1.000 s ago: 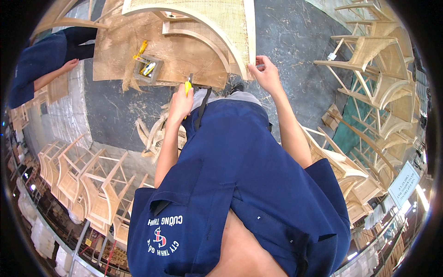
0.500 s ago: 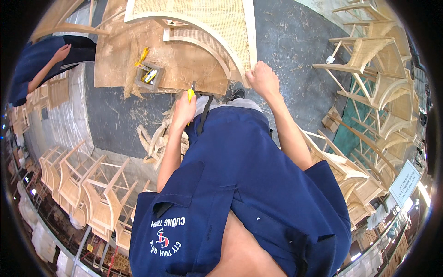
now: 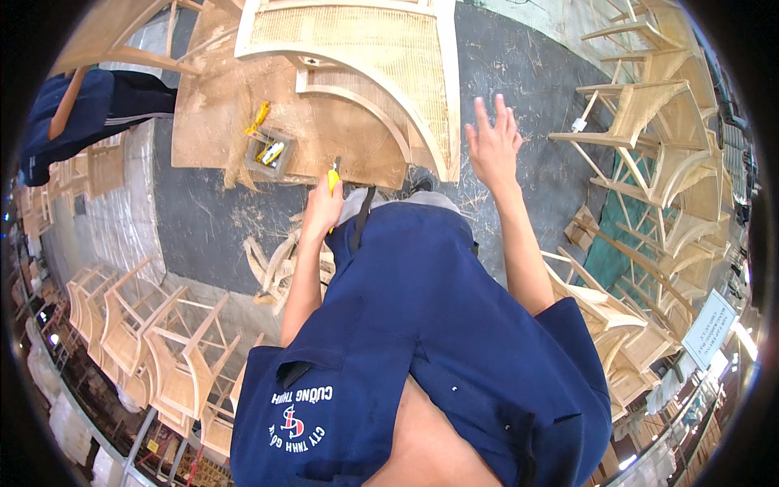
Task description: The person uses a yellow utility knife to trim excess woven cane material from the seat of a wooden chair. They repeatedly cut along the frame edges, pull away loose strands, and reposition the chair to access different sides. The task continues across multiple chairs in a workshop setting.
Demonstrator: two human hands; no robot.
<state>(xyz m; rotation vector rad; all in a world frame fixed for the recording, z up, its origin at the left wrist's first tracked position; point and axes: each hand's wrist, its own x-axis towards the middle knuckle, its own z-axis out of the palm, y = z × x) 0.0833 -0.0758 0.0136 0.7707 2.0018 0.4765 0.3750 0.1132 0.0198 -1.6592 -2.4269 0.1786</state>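
Note:
My left hand (image 3: 323, 208) is closed around a yellow utility knife (image 3: 333, 179), its blade pointing away from me over the near edge of a brown board (image 3: 207, 122). Fingers spread, my right hand (image 3: 494, 152) hangs in the air just right of a pale wooden chair frame (image 3: 451, 97), apart from it. Woven cane (image 3: 357, 31) covers the frame's panel, and a curved rail runs along its near side. The chair rests on the board.
Left on the board stands a small grey tray (image 3: 280, 169) of tools, with a yellow tool (image 3: 259, 118) beside it. Wood offcuts (image 3: 280, 268) lie on the floor. Chairs (image 3: 665, 105) crowd the right, more (image 3: 178, 365) the lower left. Another person (image 3: 85, 114) stands at far left.
My right hand has let go of the chair frame's near corner, moved right and opened. My left hand keeps the knife. The whole view has shifted slightly.

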